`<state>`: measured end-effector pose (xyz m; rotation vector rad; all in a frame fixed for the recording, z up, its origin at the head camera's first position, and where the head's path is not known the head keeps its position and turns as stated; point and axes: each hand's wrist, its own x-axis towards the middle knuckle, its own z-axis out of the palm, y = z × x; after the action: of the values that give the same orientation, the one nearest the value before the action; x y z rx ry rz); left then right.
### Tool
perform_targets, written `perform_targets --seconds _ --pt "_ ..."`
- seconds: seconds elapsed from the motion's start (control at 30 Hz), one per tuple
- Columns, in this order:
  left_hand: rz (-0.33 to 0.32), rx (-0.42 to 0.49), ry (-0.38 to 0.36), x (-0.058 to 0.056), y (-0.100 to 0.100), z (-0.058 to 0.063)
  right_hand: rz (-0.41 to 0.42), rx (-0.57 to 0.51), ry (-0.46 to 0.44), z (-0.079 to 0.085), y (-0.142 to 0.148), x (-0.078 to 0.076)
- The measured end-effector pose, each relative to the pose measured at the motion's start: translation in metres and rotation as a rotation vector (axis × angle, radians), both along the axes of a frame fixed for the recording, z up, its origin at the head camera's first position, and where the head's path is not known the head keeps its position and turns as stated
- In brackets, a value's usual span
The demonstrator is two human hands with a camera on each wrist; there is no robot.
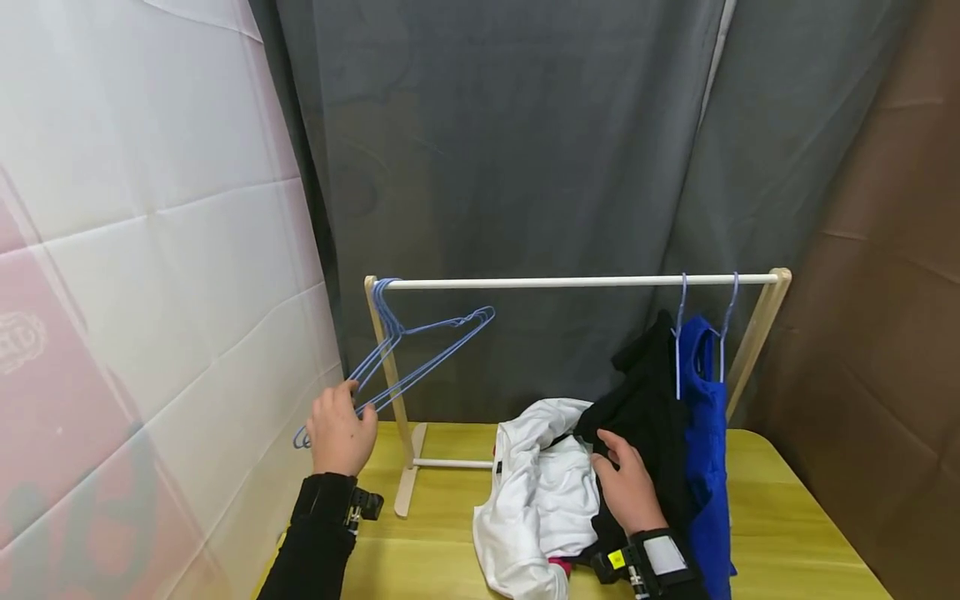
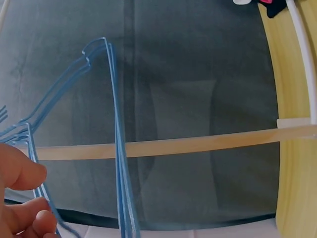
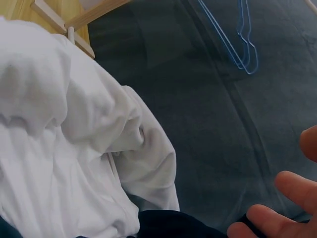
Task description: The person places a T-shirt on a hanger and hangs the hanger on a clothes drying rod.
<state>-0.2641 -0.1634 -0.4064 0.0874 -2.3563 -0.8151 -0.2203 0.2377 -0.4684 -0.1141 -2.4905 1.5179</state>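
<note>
Several blue wire hangers [image 1: 402, 332] hang bunched at the rail's left end; their lower bars [image 2: 121, 148] fill the left wrist view's middle. My left hand [image 1: 341, 429] is at their near arms, thumb apart from the bent fingers [image 2: 29, 210], with wires passing behind them. My right hand [image 1: 626, 483] is open beside a black garment [image 1: 645, 417] on a hanger, fingers spread and holding nothing. To its left is a crumpled white garment [image 1: 525, 500], which fills much of the right wrist view. A blue garment [image 1: 705, 450] hangs farther right.
A white rail [image 1: 540, 282] on wooden end posts [image 1: 757, 343] spans the wooden table [image 1: 787, 517]. A low white crossbar [image 1: 453, 463] joins its feet. Grey curtain [image 1: 510, 150] stands behind, with a printed white sheet [image 1: 150, 275] on the left and brown cloth [image 1: 877, 317] on the right.
</note>
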Motion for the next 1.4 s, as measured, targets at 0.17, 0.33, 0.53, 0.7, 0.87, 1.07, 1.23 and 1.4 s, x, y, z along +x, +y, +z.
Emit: perform_targets --seconds 0.17,0.33,0.53,0.7,0.87,1.07,1.23,1.4 --pt "0.018 -0.033 -0.033 -0.002 -0.004 -0.001 -0.004 0.014 0.011 -0.003 -0.001 0.004" --pt "-0.023 -0.108 -0.080 0.000 -0.004 -0.004 -0.015 0.020 0.015 -0.006 -0.001 0.008" --pt "-0.216 0.023 -0.288 0.000 0.001 -0.004 -0.016 0.026 -0.012 -0.009 -0.002 0.010" --pt "-0.395 0.269 -0.425 -0.001 0.004 -0.001 -0.016 0.009 -0.014 -0.010 -0.004 0.009" --pt "-0.504 0.420 -0.497 -0.004 0.006 0.005 -0.009 0.021 -0.019 -0.012 -0.004 0.010" --pt "-0.530 0.492 -0.510 -0.010 0.016 0.006 -0.017 -0.005 -0.014 -0.015 -0.002 0.011" --pt "-0.488 0.485 -0.445 -0.014 0.025 -0.001 -0.014 -0.030 -0.015 -0.015 -0.002 0.012" --pt "-0.449 0.438 -0.349 -0.015 0.030 -0.008 -0.008 -0.034 -0.020 -0.014 -0.003 0.013"
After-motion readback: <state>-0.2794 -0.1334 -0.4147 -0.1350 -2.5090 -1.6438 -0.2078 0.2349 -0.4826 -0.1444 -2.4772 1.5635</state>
